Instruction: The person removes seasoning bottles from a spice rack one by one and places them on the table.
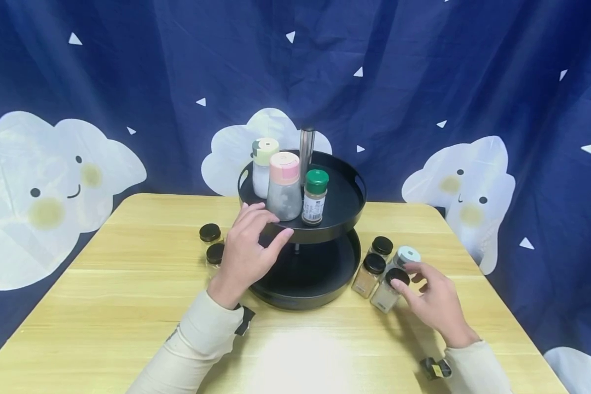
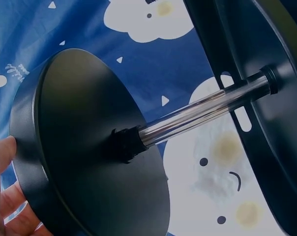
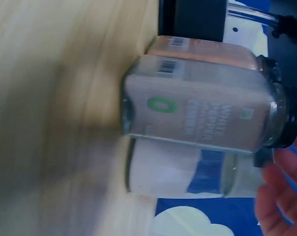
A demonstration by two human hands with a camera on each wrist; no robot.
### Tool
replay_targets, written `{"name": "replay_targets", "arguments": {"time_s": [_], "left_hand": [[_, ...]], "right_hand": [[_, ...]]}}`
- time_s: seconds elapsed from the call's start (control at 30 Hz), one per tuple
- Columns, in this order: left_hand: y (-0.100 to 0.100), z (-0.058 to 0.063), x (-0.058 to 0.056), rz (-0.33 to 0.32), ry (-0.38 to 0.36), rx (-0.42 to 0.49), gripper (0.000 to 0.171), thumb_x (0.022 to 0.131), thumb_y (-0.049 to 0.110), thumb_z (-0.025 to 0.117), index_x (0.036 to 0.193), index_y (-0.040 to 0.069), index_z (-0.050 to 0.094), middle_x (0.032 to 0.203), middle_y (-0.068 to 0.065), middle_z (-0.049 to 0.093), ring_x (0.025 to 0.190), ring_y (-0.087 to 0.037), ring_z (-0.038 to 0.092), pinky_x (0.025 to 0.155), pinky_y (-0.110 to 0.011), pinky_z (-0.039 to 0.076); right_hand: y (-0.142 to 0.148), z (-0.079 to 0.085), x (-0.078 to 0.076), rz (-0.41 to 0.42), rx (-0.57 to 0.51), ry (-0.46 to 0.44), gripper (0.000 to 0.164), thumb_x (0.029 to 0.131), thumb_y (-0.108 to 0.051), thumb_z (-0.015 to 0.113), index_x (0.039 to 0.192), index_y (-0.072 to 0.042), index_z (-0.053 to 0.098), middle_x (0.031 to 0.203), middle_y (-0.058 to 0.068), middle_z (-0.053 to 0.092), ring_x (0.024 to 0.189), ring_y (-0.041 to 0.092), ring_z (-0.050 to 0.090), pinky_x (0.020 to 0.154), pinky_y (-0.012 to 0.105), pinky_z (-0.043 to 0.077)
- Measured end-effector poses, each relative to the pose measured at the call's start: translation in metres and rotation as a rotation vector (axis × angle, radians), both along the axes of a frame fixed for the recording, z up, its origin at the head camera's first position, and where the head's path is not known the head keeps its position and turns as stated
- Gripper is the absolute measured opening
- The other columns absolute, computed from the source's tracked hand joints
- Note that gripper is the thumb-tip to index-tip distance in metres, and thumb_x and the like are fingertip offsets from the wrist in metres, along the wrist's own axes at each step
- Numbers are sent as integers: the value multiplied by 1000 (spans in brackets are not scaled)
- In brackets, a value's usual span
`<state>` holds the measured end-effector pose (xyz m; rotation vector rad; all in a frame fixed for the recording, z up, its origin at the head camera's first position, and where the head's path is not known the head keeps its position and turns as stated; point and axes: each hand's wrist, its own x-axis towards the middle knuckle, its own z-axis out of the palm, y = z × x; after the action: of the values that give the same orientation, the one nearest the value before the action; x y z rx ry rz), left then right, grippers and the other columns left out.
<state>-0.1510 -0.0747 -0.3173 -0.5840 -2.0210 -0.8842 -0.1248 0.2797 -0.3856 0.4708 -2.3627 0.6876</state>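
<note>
My left hand (image 1: 248, 249) is at the near left rim of a black two-tier turntable (image 1: 320, 235), thumb (image 2: 5, 150) on the outer wall and fingers reaching over the edge. A pink-capped shaker (image 1: 284, 191), a green-capped spice jar (image 1: 314, 202) and a pale-green-capped shaker (image 1: 263, 178) stand on the upper tier. My right hand (image 1: 435, 301) is by a black-lidded white pepper jar (image 3: 197, 105), thumb and fingers apart around its lid; I cannot tell whether they press it. A light-blue-capped shaker (image 1: 406, 256) stands just behind.
Two more black-lidded jars (image 1: 369, 273) stand beside the white pepper jar, right of the turntable. On the left, two black-lidded jars (image 1: 210, 234) are partly hidden by my left arm. A blue curtain (image 1: 364, 54) hangs behind the wooden table (image 1: 128, 306).
</note>
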Motion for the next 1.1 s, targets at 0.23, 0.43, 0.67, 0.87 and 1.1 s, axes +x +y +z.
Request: {"name": "replay_targets", "arguments": {"time_s": [0.23, 0.43, 0.67, 0.87, 1.1], "left_hand": [[0, 1, 0, 0, 8, -7, 27, 76, 22, 78, 86, 0, 66, 85, -15, 69, 106, -32, 59, 107, -57, 36], [-1, 2, 1, 3, -2, -8, 27, 76, 22, 78, 88, 0, 67, 86, -15, 69, 106, -32, 59, 106, -57, 37], [-1, 2, 1, 5, 3, -3, 28, 76, 23, 78, 88, 0, 67, 88, -15, 70, 107, -32, 59, 105, -58, 37], [-2, 3, 1, -2, 4, 17, 24, 78, 19, 76, 90, 0, 68, 92, -17, 71, 108, -32, 60, 104, -58, 38], [-6, 6, -1, -3, 48, 70, 16, 80, 12, 72, 87, -1, 69, 92, -17, 72, 103, -31, 63, 99, -55, 45]], "right_hand": [[-16, 29, -7, 77, -110, 306, 15, 64, 2, 75, 74, -1, 65, 64, 8, 65, 55, 13, 54, 46, 23, 47], [-59, 67, -14, 266, -145, 446, 8, 65, 3, 70, 71, 0, 65, 61, 8, 63, 52, 12, 52, 45, 21, 46], [-117, 88, -16, 374, -97, 446, 10, 74, -7, 70, 81, -2, 66, 74, 8, 66, 62, 15, 56, 51, 26, 49], [-158, 91, -14, 419, -22, 436, 14, 77, -7, 72, 87, -1, 65, 87, 13, 67, 79, 22, 60, 67, 36, 56], [-187, 93, -12, 374, 70, 380, 15, 81, -8, 70, 95, -2, 67, 95, 12, 70, 91, 23, 64, 81, 38, 58]]}}
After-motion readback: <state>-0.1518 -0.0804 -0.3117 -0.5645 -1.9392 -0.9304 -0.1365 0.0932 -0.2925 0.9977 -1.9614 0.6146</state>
